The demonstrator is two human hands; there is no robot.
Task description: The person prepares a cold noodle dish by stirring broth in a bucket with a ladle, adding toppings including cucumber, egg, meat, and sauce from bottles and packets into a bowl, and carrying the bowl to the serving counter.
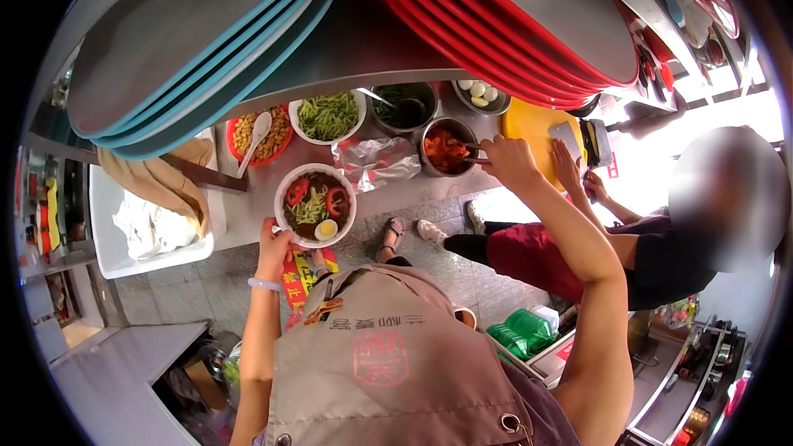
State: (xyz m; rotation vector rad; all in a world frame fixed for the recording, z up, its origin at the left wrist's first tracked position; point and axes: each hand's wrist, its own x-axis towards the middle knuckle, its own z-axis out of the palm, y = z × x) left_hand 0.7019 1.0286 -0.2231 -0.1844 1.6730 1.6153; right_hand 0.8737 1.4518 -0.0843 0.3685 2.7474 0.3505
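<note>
My left hand (274, 241) grips the lower left rim of a white bowl (280, 214). Dark broth fills it, topped with shredded cucumber (310, 204), tomato slices (336, 201) and a halved boiled egg (326, 229). With my right hand (511, 164) I hold metal tongs (476, 153), whose tips reach into a steel pot (427, 164) of red kimchi-like vegetables (441, 147). Whether the tongs pinch any of it is unclear. Crumpled aluminium foil (376, 162) lies between bowl and pot. Behind it stands a white bowl of shredded cucumber (327, 116).
Peanuts in a red bowl (263, 136), a pot of greens (403, 105) and boiled eggs (480, 91) line the counter. Stacked blue (204, 99) and red plates (495, 56) overhang it. At right, a co-worker (657, 260) handles a cleaver (567, 136) on a yellow cutting board (526, 127).
</note>
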